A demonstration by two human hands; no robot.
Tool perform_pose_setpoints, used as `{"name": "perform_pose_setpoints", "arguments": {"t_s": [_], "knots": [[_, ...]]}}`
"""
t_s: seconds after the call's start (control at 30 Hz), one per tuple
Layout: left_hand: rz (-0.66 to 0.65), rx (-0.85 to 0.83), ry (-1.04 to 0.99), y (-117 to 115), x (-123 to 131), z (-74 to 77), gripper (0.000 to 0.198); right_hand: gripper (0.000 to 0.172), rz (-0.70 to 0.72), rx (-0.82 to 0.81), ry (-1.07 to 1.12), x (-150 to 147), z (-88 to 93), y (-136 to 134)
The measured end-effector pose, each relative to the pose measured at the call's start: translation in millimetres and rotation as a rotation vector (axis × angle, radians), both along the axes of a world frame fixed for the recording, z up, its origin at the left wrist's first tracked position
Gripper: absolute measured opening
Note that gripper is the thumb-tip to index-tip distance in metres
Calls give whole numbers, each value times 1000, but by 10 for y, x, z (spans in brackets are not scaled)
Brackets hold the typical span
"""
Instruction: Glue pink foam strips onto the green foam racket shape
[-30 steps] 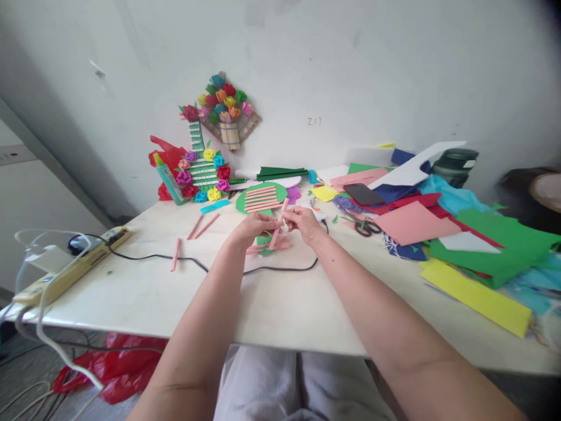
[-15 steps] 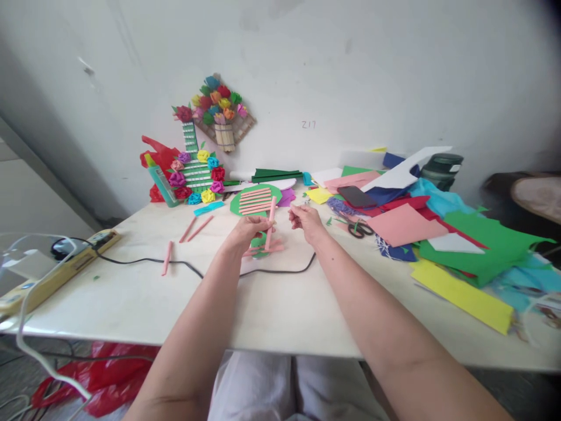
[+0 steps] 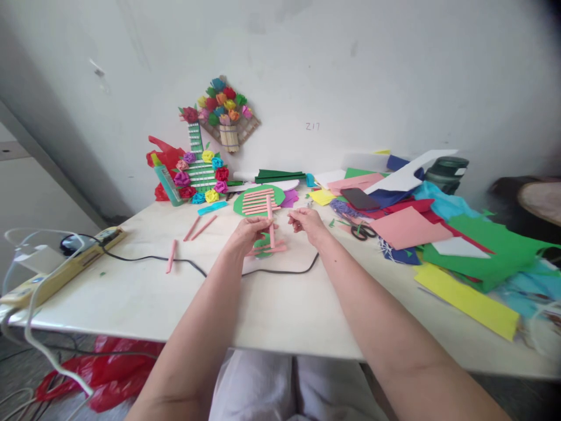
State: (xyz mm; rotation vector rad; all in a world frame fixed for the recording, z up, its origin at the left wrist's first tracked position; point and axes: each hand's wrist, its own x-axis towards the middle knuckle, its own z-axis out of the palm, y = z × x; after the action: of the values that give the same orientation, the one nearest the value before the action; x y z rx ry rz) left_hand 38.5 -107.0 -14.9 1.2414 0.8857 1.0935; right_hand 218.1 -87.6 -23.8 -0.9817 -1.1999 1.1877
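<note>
Pinched between the thumb and fingers of my left hand (image 3: pixel 250 231) is a pink paper roll (image 3: pixel 269 209), standing nearly upright above the table. Just to its right, apart from the roll, my right hand (image 3: pixel 308 223) has its fingertips pressed together; whatever they hold, if anything, is too small to make out. Behind the roll lies a green paper cutout (image 3: pixel 238 204) with several pink rolls in rows across its rounded part. Its lower part, partly hidden by my left hand, has more pink rolls (image 3: pixel 277 249) across it. Several loose pink rolls (image 3: pixel 172 256) lie left of my left hand.
Coloured paper sheets (image 3: pixel 409 228), scissors (image 3: pixel 363 231) and a phone (image 3: pixel 360 199) crowd the right side. A glue bottle (image 3: pixel 166 180) and a paper-flower guitar (image 3: pixel 202 172) stand at the back left. A black cable (image 3: pixel 280 271) crosses the table to a power strip (image 3: pixel 65 264).
The pink roll in my left hand has turned from leaning right at its top to leaning slightly left. Both hands stay close together; the view has shifted a little left.
</note>
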Motion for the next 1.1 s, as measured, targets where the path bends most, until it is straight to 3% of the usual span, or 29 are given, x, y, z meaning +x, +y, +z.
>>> {"name": "perform_pose_setpoints", "arguments": {"t_s": [0.23, 0.5, 0.57, 0.7, 0.83, 0.97, 1.1], "knots": [[101, 66, -83, 4, -79, 30, 29, 17, 13, 14, -49, -32, -22, 26], [215, 267, 140, 69, -319, 81, 28, 21, 15, 47, -132, -101, -53, -10], [249, 292, 294, 130, -400, 86, 26, 20, 7, 58, -155, -120, -67, -10], [312, 336, 794, 246, -522, 68, 21, 17, -23, 45, -170, -127, -90, 1], [340, 546, 1247, 271, -534, 19, 18, 17, -49, 18, -190, -121, -114, 4], [264, 699, 1481, 247, -512, -43, 21, 17, -61, -3, -267, -126, -126, -11], [207, 816, 1576, 227, -501, -91, 25, 16, -70, -8, -366, -141, -143, -14]]}}
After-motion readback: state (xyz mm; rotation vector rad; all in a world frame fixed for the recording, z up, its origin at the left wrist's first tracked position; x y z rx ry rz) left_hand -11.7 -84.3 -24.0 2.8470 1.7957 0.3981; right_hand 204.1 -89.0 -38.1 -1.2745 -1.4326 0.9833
